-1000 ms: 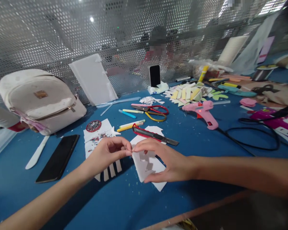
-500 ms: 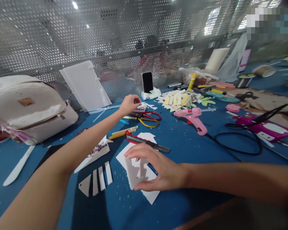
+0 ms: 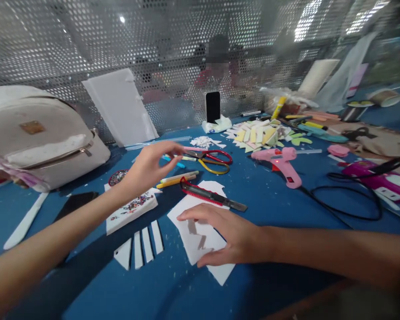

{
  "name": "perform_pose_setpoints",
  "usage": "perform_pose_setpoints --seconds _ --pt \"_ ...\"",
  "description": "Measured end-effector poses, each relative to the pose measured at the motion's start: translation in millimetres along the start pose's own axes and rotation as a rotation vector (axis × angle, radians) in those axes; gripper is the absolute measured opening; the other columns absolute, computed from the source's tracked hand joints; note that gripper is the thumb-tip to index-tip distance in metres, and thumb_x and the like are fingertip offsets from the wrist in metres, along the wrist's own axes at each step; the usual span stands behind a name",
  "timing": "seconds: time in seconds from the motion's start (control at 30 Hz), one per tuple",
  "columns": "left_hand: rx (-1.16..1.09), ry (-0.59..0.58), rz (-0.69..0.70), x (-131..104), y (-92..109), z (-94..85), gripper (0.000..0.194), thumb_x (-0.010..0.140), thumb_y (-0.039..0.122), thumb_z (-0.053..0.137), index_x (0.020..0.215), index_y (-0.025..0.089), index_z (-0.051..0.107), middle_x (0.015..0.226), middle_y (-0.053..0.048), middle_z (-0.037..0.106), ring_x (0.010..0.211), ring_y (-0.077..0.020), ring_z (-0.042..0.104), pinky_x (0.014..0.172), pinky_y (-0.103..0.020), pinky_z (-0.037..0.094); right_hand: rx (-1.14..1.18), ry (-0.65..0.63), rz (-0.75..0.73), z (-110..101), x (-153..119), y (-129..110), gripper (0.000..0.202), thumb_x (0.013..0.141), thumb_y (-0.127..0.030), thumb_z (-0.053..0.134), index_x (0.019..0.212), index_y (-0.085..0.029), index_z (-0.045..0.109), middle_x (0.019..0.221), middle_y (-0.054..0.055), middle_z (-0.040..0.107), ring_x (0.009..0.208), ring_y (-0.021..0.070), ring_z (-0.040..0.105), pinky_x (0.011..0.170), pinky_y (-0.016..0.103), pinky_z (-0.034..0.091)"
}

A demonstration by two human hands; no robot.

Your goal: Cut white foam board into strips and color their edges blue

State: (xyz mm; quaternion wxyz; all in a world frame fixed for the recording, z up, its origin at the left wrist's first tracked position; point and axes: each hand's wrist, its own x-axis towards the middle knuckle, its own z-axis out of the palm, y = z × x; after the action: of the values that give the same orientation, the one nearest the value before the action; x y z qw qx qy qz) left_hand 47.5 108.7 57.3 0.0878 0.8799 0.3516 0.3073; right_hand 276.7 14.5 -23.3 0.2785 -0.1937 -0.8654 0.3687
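My left hand (image 3: 155,162) hovers over the table beside the scissors (image 3: 215,161), which have one red and one yellow handle. Its fingers are curved, with a gap to the thumb, and I see nothing held between them. My right hand (image 3: 231,235) grips a white sheet piece (image 3: 195,244) by its edges, between thumb and fingers. Beneath that lies another white sheet (image 3: 222,271), and a red and black utility knife (image 3: 213,195) rests across the top. White cut strips (image 3: 147,244) lie to the left, near a white block with colourful specks (image 3: 133,209).
A pink glue gun (image 3: 280,162) with a black cord lies right, before a heap of pale cut pieces (image 3: 258,135). Markers (image 3: 178,178) lie mid-table. A phone (image 3: 213,107) stands at the back. On the left are a backpack (image 3: 46,142) and a white plastic knife (image 3: 25,224).
My left hand has drawn back from the small white scraps, toward me and to the left. My right hand stays at the white sheet piece. The view has shifted slightly.
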Motion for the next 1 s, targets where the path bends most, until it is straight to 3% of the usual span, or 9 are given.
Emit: perform_pose_setpoints --seconds 0.07,0.13,0.2,0.3,0.4,0.53,0.63,0.77,1.0 --pt "-0.009 -0.001 -0.052 -46.2 15.6 -20.5 0.017 0.102 0.029 0.054 0.104 0.02 0.069 0.08 0.002 0.071 0.069 -0.0122 0.065 0.069 -0.021 0.048 -0.023 -0.048 0.04 0.8 2.1 -3.9 0.072 0.085 -0.038 0.079 0.146 -0.018 0.046 0.139 0.013 0.059 0.125 0.0241 0.058 0.107 0.034 0.045" --pt "-0.011 -0.006 -0.073 -89.3 27.5 -34.0 0.015 0.102 0.028 0.055 0.102 0.023 0.068 0.075 0.004 0.07 0.06 -0.0108 0.063 0.059 -0.02 0.045 -0.065 -0.098 0.042 6.0 5.8 -8.9 0.071 0.086 -0.038 0.078 0.147 -0.018 0.046 0.139 0.014 0.06 0.126 0.0247 0.058 0.108 0.035 0.045" --pt "0.084 -0.026 0.049 -125.9 36.2 -39.9 0.011 0.101 0.027 0.056 0.103 0.024 0.066 0.088 0.001 0.073 0.077 -0.0148 0.068 0.072 -0.023 0.048 -0.125 -0.152 0.009 14.4 10.6 -14.5 0.069 0.087 -0.037 0.077 0.146 -0.016 0.047 0.135 0.015 0.062 0.124 0.0256 0.059 0.107 0.035 0.045" --pt "0.207 -0.107 0.292 -165.7 47.6 -37.0 0.014 0.102 0.019 0.052 0.1 0.02 0.066 0.069 0.002 0.064 0.061 -0.015 0.057 0.069 -0.03 0.046 -0.204 -0.23 -0.079 23.4 19.5 -24.2 0.071 0.086 -0.037 0.078 0.146 -0.014 0.048 0.132 0.018 0.064 0.124 0.0279 0.059 0.107 0.038 0.044" --pt "0.313 -0.11 0.417 -190.6 59.2 -26.4 0.024 0.103 0.013 0.047 0.099 0.018 0.07 0.074 0.002 0.07 0.064 -0.016 0.062 0.081 -0.036 0.049 -0.217 -0.272 -0.102 13.8 30.6 -33.4 0.081 0.084 -0.042 0.08 0.15 -0.014 0.042 0.147 0.018 0.055 0.136 0.0281 0.051 0.115 0.039 0.038" --pt "0.328 -0.094 0.452 -207.9 71.0 -12.5 0.031 0.107 0.017 0.042 0.102 0.023 0.073 0.1 0.003 0.077 0.086 -0.0159 0.07 0.092 -0.035 0.051 -0.501 -0.104 0.031 -22.5 43.8 -28.6 0.045 0.097 -0.042 0.063 0.137 -0.021 0.055 0.142 0.013 0.058 0.132 0.0295 0.052 0.111 0.046 0.04" --pt "0.387 -0.126 0.479 -208.6 75.7 -7.3 0.032 0.109 0.023 0.041 0.112 0.025 0.073 0.125 0.005 0.072 0.11 -0.0166 0.067 0.099 -0.033 0.052 -0.852 0.002 0.271 -45.8 47.9 -8.6 0.053 0.092 -0.054 0.065 0.124 -0.013 0.06 0.125 0.019 0.062 0.116 0.038 0.057 0.092 0.048 0.048" --pt "0.423 -0.145 0.497 -202.8 75.1 -1.1 0.036 0.11 0.03 0.038 0.126 0.021 0.069 0.134 0.002 0.068 0.117 -0.0191 0.066 0.102 -0.033 0.053 -0.733 -0.073 0.504 -57.0 48.1 11.9 0.039 0.096 -0.057 0.056 0.104 -0.018 0.059 0.101 0.009 0.067 0.089 0.0255 0.063 0.067 0.031 0.042" --pt "0.358 -0.125 0.469 -209.7 65.6 14.3 0.038 0.106 0.037 0.05 0.134 0.016 0.065 0.14 -0.005 0.064 0.122 -0.0233 0.065 0.107 -0.035 0.052 -0.686 -0.133 0.567 -57.6 50.7 -2.3 0.027 0.085 -0.041 0.067 0.101 -0.02 0.065 0.091 0.004 0.068 0.072 0.0184 0.057 0.058 0.027 0.032"
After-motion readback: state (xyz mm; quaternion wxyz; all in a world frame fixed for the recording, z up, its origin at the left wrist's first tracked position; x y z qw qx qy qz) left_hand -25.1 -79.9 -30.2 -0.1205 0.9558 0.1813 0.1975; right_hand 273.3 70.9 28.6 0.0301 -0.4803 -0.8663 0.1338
